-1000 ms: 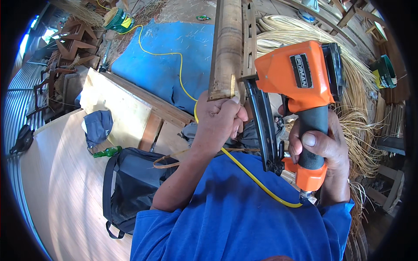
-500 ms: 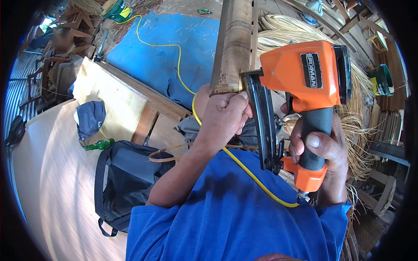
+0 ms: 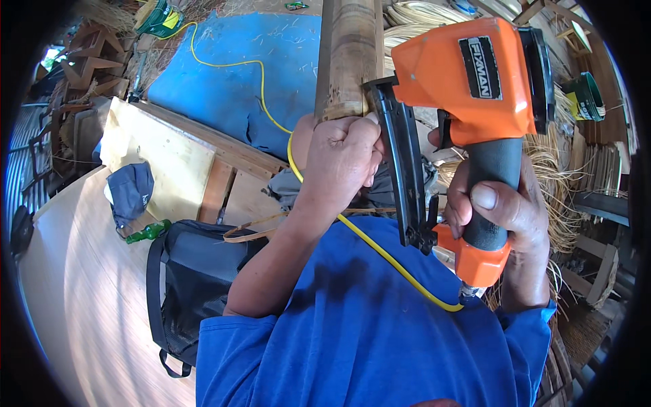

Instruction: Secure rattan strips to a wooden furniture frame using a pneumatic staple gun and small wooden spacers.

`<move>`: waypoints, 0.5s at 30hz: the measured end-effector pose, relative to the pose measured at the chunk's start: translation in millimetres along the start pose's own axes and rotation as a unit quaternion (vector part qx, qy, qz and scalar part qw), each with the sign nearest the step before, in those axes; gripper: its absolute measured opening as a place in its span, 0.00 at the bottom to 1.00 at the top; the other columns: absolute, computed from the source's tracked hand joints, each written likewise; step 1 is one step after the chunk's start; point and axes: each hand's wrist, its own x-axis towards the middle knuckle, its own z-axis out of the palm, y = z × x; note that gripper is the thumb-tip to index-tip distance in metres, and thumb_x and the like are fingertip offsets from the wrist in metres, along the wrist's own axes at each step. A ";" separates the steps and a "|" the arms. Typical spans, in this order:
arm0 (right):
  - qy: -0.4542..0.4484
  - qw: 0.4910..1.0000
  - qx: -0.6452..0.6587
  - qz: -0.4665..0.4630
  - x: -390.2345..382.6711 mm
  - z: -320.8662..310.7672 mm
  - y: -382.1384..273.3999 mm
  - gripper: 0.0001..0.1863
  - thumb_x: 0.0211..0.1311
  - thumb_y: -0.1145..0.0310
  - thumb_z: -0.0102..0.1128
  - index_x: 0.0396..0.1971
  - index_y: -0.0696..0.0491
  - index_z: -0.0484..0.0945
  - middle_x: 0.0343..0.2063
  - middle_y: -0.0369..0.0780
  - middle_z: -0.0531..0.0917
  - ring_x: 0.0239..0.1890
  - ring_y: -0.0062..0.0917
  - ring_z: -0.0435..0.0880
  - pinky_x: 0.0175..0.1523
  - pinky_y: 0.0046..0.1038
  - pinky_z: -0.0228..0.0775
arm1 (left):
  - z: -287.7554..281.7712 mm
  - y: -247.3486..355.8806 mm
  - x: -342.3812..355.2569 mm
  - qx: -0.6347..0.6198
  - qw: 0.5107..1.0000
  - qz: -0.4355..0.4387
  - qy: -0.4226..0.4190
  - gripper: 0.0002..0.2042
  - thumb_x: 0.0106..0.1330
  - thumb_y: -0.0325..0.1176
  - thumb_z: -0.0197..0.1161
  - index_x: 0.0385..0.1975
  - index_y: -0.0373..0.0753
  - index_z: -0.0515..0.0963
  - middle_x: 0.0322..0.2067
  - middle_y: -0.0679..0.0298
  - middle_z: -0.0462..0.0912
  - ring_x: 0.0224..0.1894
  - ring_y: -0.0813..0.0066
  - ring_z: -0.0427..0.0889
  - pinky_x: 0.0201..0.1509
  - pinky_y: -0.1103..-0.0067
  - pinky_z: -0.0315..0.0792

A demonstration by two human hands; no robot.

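Alignment, likely: right hand (image 3: 521, 217) wraps orange-and-black air nailer (image 3: 441, 74), four o'clock from brown rounded wooden beam (image 3: 349, 57); curled left hand (image 3: 342, 159) seemingly pinches its end; next needs steadiness.

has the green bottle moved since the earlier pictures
No, neither way: the bottle lies by the top left corner of the backpack, as before; only the view shifted.
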 end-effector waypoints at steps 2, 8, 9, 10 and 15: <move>0.003 1.000 -0.007 -0.015 -1.6 2.3 1.8 0.27 0.43 0.61 0.64 0.40 0.64 0.72 0.15 0.38 0.76 0.17 0.20 0.75 0.25 0.22 0.69 | -0.4 -2.3 0.0 -0.013 1.000 0.021 -0.006 0.17 0.64 0.35 0.49 0.13 0.34 0.69 0.08 0.68 0.66 0.08 0.84 0.63 0.11 0.85 0.58; 0.098 0.992 0.008 -0.082 -15.0 5.7 0.9 0.40 0.36 0.57 0.63 0.48 0.70 0.65 0.12 0.40 0.74 0.13 0.23 0.74 0.20 0.22 0.67 | -2.4 -2.3 -3.5 0.014 1.000 0.018 -0.014 0.17 0.64 0.36 0.50 0.15 0.33 0.72 0.08 0.68 0.67 0.09 0.85 0.64 0.11 0.85 0.58; 0.103 0.989 0.018 -0.100 -15.5 5.4 -0.8 0.40 0.36 0.57 0.63 0.49 0.70 0.64 0.12 0.40 0.74 0.13 0.23 0.74 0.20 0.22 0.67 | -1.1 0.1 -3.9 0.018 1.000 0.009 -0.003 0.17 0.64 0.36 0.50 0.15 0.33 0.72 0.09 0.67 0.67 0.10 0.85 0.64 0.11 0.85 0.58; 0.107 0.987 0.029 -0.119 -15.8 4.7 -1.8 0.41 0.36 0.57 0.63 0.49 0.70 0.64 0.12 0.40 0.74 0.13 0.23 0.73 0.20 0.21 0.67 | -1.7 0.9 -4.6 0.020 1.000 0.010 -0.005 0.17 0.64 0.36 0.50 0.15 0.33 0.72 0.09 0.67 0.67 0.10 0.85 0.64 0.11 0.85 0.58; 0.076 0.993 -0.007 -0.095 -16.8 -6.5 -1.6 0.40 0.37 0.57 0.63 0.49 0.70 0.65 0.12 0.39 0.75 0.13 0.22 0.73 0.20 0.21 0.66 | 0.5 2.3 -3.3 0.021 1.000 0.017 -0.008 0.18 0.64 0.36 0.46 0.17 0.32 0.73 0.08 0.68 0.64 0.10 0.83 0.62 0.14 0.84 0.59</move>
